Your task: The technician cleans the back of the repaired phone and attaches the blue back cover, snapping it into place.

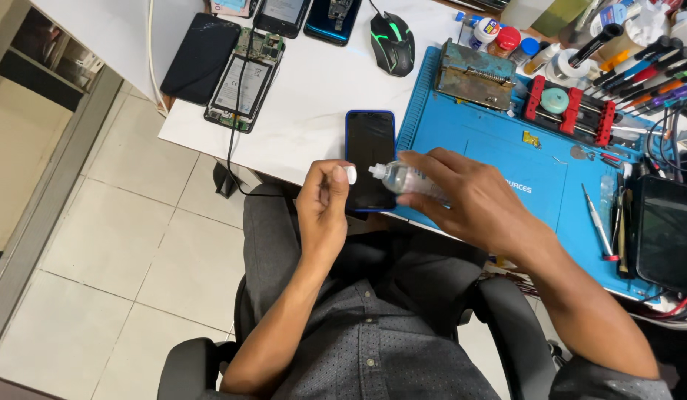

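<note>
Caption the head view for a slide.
Right hand tilts a small clear bottle over a blue-edged phone; left hand holds its white cap.

Upper left: an opened phone (246, 76) is laid beside a dark back cover (200, 58) | top centre: a black mouse (392, 43) is seen | right: a blue mat (499, 159) is spread, screwdrivers (647, 70) racked at top right

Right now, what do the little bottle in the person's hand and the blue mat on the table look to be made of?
The small see-through bottle in the right hand looks like clear, glossy plastic; fingers show through it. The blue work mat looks like matte rubber or silicone, lying flat with moulded ridges, though that's a guess.
</note>
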